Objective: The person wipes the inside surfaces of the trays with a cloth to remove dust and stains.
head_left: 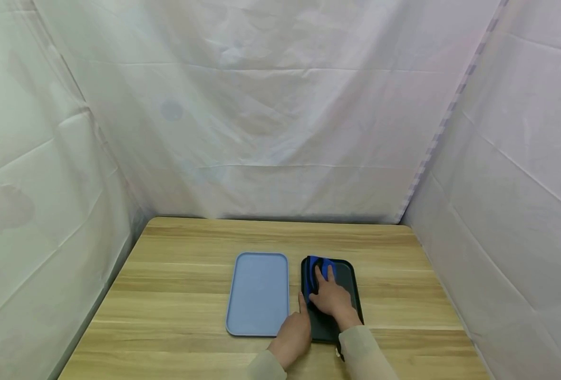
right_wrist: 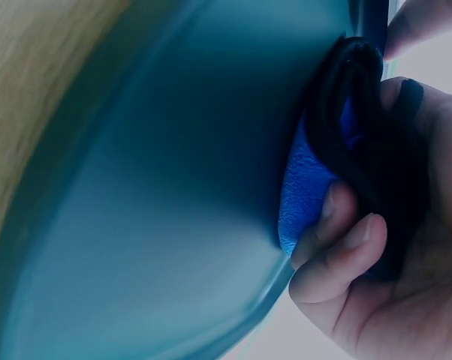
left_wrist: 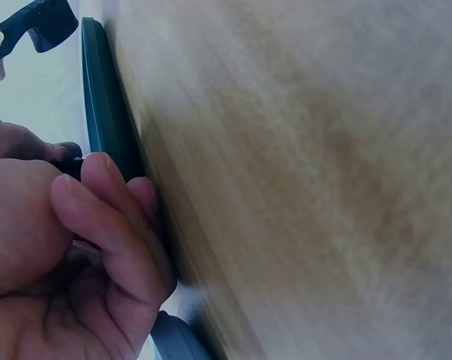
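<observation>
A dark green tray [head_left: 325, 328] lies on the wooden table, right of the middle. On its far left part my right hand [head_left: 330, 298] presses a folded blue and black cloth [right_wrist: 305, 187]. Close up in the right wrist view, the fingers [right_wrist: 346, 259] curl round the cloth against the tray's surface. My left hand [head_left: 293, 333] rests at the tray's near left side, its index finger stretched along the rim. In the left wrist view, the other fingers [left_wrist: 121, 247] of that hand are loosely bent, with nothing visible inside them.
A light blue tray [head_left: 258, 295] lies just left of the dark one, with a narrow gap between. Bare wood of the table [head_left: 176, 295] shows on both sides. White sheets [head_left: 271, 121] hang behind and on either side.
</observation>
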`<action>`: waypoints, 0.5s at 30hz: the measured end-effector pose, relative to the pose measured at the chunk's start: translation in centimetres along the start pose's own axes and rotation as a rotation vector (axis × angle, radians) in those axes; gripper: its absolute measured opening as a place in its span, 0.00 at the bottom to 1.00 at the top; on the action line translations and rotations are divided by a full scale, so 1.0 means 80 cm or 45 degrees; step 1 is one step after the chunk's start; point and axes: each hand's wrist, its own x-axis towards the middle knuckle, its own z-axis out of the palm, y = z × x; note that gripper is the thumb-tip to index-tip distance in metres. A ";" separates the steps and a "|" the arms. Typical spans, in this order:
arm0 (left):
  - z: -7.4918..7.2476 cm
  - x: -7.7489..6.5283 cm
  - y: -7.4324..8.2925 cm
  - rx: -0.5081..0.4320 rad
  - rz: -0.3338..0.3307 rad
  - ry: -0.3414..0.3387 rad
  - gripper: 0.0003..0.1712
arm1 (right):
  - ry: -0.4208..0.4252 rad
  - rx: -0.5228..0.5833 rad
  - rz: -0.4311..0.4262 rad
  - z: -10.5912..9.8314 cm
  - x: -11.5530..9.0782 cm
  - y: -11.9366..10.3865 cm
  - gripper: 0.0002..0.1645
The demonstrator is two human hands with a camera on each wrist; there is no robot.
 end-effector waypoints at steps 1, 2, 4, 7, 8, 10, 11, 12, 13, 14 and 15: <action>0.000 0.000 0.000 -0.002 -0.001 -0.003 0.52 | -0.001 -0.002 0.002 0.001 0.000 -0.001 0.51; 0.001 0.000 0.000 -0.004 -0.004 -0.007 0.52 | 0.002 -0.004 0.000 0.002 0.000 -0.001 0.51; 0.000 0.000 0.000 -0.012 -0.013 -0.020 0.52 | 0.004 -0.013 0.005 0.004 0.000 -0.002 0.52; 0.001 0.001 0.000 -0.018 -0.028 -0.039 0.52 | 0.008 -0.018 0.013 0.007 0.000 -0.003 0.53; 0.001 0.001 0.000 -0.020 -0.031 -0.046 0.52 | 0.009 -0.016 0.017 0.008 0.000 -0.003 0.53; 0.001 0.001 0.001 -0.015 -0.032 -0.048 0.52 | 0.011 -0.010 0.025 0.009 0.000 -0.004 0.55; 0.001 0.001 0.001 -0.013 -0.030 -0.045 0.52 | 0.017 -0.003 0.021 0.010 -0.001 -0.004 0.55; 0.001 0.000 0.001 -0.012 -0.025 -0.041 0.52 | 0.023 0.005 0.019 0.010 -0.002 -0.004 0.56; 0.000 0.000 0.001 -0.015 -0.018 -0.033 0.53 | 0.029 0.014 0.016 0.010 -0.003 -0.004 0.57; 0.000 0.000 0.001 -0.017 -0.010 -0.029 0.53 | 0.033 0.015 0.015 0.010 -0.003 -0.004 0.57; -0.001 0.000 0.001 -0.015 0.000 -0.022 0.53 | 0.038 0.017 0.010 0.010 -0.004 -0.004 0.57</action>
